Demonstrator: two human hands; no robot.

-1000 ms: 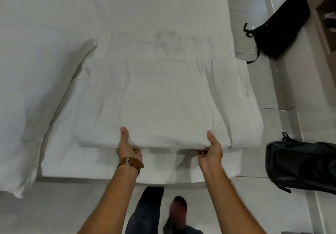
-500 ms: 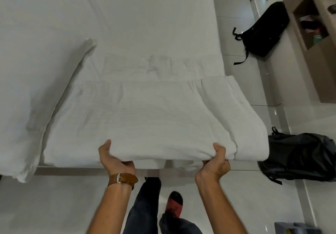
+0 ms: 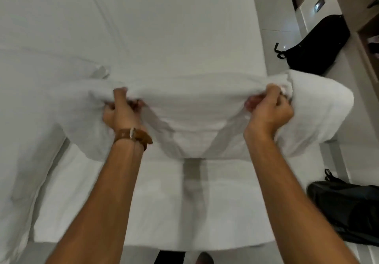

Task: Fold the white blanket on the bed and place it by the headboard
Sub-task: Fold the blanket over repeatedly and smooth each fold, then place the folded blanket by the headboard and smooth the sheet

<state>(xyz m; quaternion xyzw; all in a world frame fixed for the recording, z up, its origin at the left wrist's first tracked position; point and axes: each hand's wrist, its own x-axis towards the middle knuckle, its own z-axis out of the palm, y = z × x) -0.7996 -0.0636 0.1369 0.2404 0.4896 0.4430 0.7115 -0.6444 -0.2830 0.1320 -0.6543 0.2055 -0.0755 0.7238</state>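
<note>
The fingers (image 3: pixel 131 104) of the left hand (image 3: pixel 121 110) are curled tight into the white blanket (image 3: pixel 190 107), and the right hand (image 3: pixel 268 109) is clenched on its fold further right. The folded bundle is held up between both fists above the bed (image 3: pixel 164 27), its layers sagging below the knuckles. A pillow (image 3: pixel 30 109) lies at the left; two dark bags (image 3: pixel 317 44) are seen on the floor (image 3: pixel 354 155) beside the bed.
</note>
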